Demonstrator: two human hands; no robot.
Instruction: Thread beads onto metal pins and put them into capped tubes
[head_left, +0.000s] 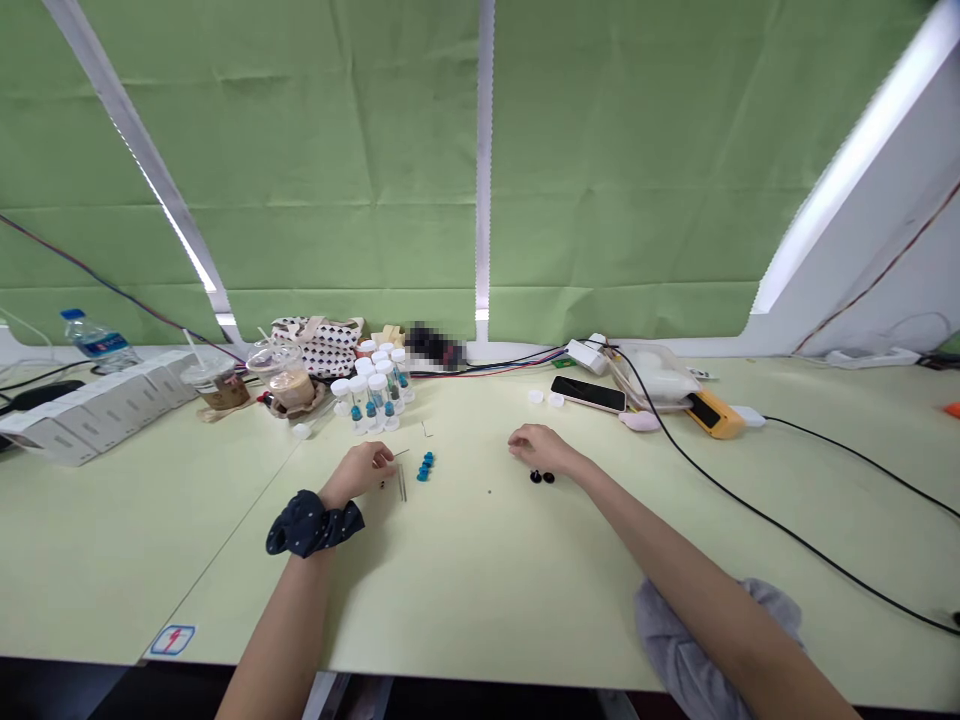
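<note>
My left hand [364, 472], with a dark scrunchie [309, 522] on its wrist, has its fingers pinched together. From the fingertips sticks a thin metal rod [402, 453]. Beside them lie upright-running metal pins [403, 484] and a small dark piece [382, 485]. Several blue plastic pieces [425, 466] stand in a short row to the right, with a thin L-shaped metal key [426, 430] behind. My right hand [544, 447] rests low over the table, fingers curled in; what they hold, if anything, is hidden. Two round black parts [541, 477] sit just below it.
Several white-capped clear tubes [375, 390] stand at the back, near iced drinks [291, 388]. White boxes [97, 405] line the left. A phone [589, 394], white caps [535, 397], a yellow meter [715, 414] and a black cable [720, 510] lie right. A tiny speck [490, 491] is central.
</note>
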